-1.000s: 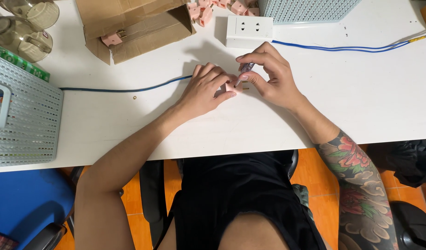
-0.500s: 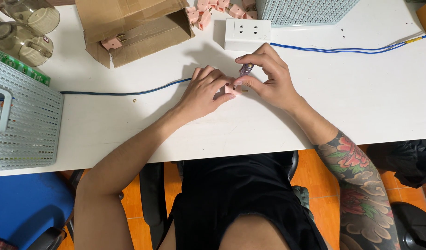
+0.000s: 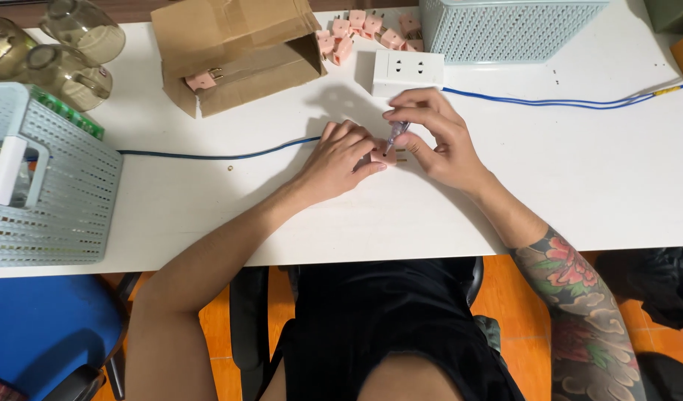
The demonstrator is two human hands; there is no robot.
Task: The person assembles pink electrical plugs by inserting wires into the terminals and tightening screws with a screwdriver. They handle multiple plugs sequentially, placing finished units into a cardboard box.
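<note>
At the middle of the white desk [image 3: 579, 193] the person's left hand [image 3: 341, 160] lies flat, its fingers [image 3: 371, 168] closed down on a small pink plastic plug adapter [image 3: 386, 155] and pinning it to the surface; a brass-coloured prong pokes out at the adapter's 3 o'clock side. The right hand [image 3: 438, 141] has its thumb and fingers pinched shut around a slim clear-handled screwdriver [image 3: 395, 134], which is tilted, tip down on the adapter.

Just at 12 o'clock from the hands sits a white rectangular socket block [image 3: 407, 70], and a thin blue cable [image 3: 564, 102] leaves it toward 3 o'clock. Another stretch of blue cable runs off from under the left hand toward 9 o'clock. A heap of loose pink adapters [image 3: 367, 33] lies at 12 o'clock, beside an open brown cardboard box [image 3: 230, 48] at 11 o'clock with one pink adapter showing in its mouth. A pale blue perforated plastic basket [image 3: 512, 26] stands at 1 o'clock, a second one [image 3: 59, 193] at 9 o'clock near the desk's edge. Clear glass jars [image 3: 59, 48] lie at 10 o'clock. A tiny screw-like speck [image 3: 231, 168] rests near the cable.
</note>
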